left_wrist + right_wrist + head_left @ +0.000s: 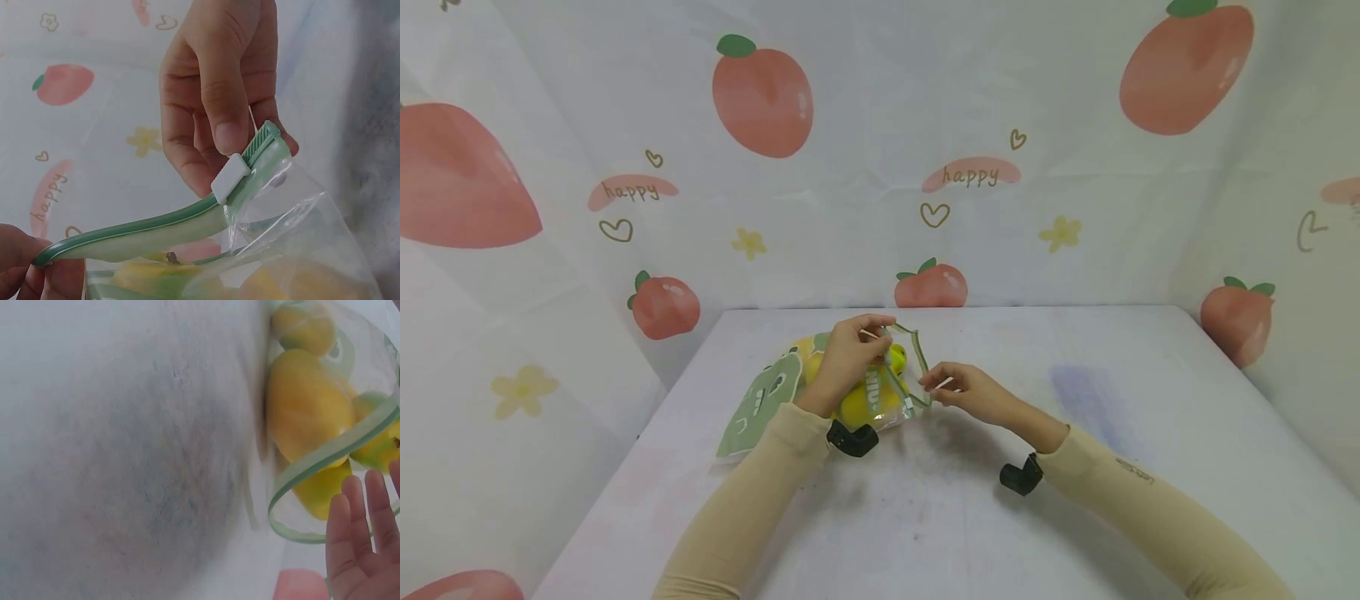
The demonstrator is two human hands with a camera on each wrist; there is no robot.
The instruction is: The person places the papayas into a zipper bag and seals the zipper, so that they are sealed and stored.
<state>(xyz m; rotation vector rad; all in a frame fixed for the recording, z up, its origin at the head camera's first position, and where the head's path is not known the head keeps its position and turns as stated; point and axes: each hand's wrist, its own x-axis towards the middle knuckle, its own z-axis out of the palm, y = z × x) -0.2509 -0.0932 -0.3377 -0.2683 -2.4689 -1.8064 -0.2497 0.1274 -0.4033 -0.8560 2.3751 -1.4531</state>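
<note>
A clear zip bag [760, 400] with green print and yellow, mango-like fruit [306, 403] inside lies on the table, its mouth spread apart. My left hand [850, 358] pinches the green zip edge [134, 226] at the mouth's far left side. On the other side, my right hand [970, 392] is at the mouth's right corner, next to the white slider [230, 179]. Its fingers [378, 509] extend beside the green rim in the right wrist view, the thumb apart from them. In the left wrist view some of those fingers are hidden behind the strip.
A white table [1000, 517] carries the bag on its left half, and a faint purple stain [1093, 408] marks the right. Behind and at the sides hangs a white cloth [850, 208] printed with peaches, hearts and flowers. Dark wrist cameras [852, 438] sit under both wrists.
</note>
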